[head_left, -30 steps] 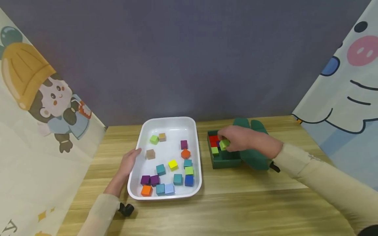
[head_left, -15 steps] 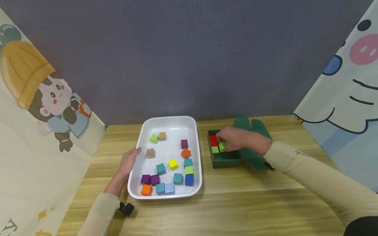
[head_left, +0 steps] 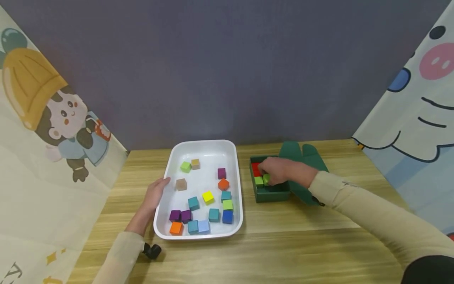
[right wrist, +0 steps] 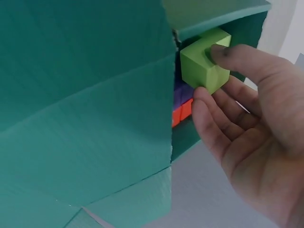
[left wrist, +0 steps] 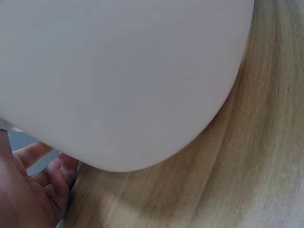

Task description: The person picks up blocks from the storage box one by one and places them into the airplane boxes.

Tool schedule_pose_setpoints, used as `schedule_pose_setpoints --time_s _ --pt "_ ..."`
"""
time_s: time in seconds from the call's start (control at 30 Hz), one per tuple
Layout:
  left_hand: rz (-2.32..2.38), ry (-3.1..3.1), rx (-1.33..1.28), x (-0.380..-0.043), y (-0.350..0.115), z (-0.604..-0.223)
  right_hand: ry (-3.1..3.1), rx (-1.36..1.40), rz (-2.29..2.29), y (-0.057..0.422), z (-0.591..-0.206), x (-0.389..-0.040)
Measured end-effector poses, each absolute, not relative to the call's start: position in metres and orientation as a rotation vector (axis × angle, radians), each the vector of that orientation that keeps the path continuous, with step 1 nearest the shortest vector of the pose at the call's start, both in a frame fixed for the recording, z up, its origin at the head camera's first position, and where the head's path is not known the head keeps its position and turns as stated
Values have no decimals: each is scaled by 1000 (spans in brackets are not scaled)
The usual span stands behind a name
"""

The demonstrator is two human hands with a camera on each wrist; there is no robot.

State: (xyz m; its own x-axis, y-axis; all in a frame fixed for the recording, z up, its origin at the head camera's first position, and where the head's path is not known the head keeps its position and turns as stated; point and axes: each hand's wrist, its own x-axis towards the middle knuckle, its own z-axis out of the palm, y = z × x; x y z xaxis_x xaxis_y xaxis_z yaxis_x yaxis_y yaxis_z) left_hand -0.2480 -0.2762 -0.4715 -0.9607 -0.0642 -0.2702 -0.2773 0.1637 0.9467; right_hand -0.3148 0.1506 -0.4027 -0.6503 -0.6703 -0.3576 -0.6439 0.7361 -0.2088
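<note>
My right hand [head_left: 280, 169] is inside the dark green cardboard box [head_left: 272, 196], thumb and fingertips pinching a lime green cube [right wrist: 204, 66]. Next to that cube another lime green cube [head_left: 259, 181] sits in the box, with red cubes [head_left: 255, 169] behind it. Purple cubes [right wrist: 183, 96] show below the held cube in the right wrist view. At the left side of a white tray [head_left: 205, 154], my left hand [head_left: 154, 195] holds the edge, its thumb at the rim and fingers curled outside below it. Part of the box's interior is hidden by my right hand.
Loose cubes lie in the tray, among them a yellow cube [head_left: 207, 197], a blue cube [head_left: 227, 216] and an orange cube [head_left: 176, 228]. The box's open lid [head_left: 313, 157] extends right under my forearm. A grey wall [head_left: 227, 71] rises behind the wooden table [head_left: 283, 244].
My right hand has moved slightly left and lower into the box with the lime green cube, bringing it beside the other green one. The left hand and tray stay in place.
</note>
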Motion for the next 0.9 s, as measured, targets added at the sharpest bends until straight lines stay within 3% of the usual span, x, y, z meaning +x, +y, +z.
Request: schedule_pose_setpoints --time_s 0.23,0.53,0.7,0.9 --pt "1889 2270 -342 -240 -269 -455 2524 -1003 -71 148 -408 -318" --pt "1911 2259 -330 -249 -279 -474 2516 -1014 -36 145 -417 -323" --pt "1911 2256 -322 -242 -272 -460 2540 -989 3 145 -418 -321" --pt "1919 2267 -334 -247 -275 -471 2568 -993 43 148 -419 -320"
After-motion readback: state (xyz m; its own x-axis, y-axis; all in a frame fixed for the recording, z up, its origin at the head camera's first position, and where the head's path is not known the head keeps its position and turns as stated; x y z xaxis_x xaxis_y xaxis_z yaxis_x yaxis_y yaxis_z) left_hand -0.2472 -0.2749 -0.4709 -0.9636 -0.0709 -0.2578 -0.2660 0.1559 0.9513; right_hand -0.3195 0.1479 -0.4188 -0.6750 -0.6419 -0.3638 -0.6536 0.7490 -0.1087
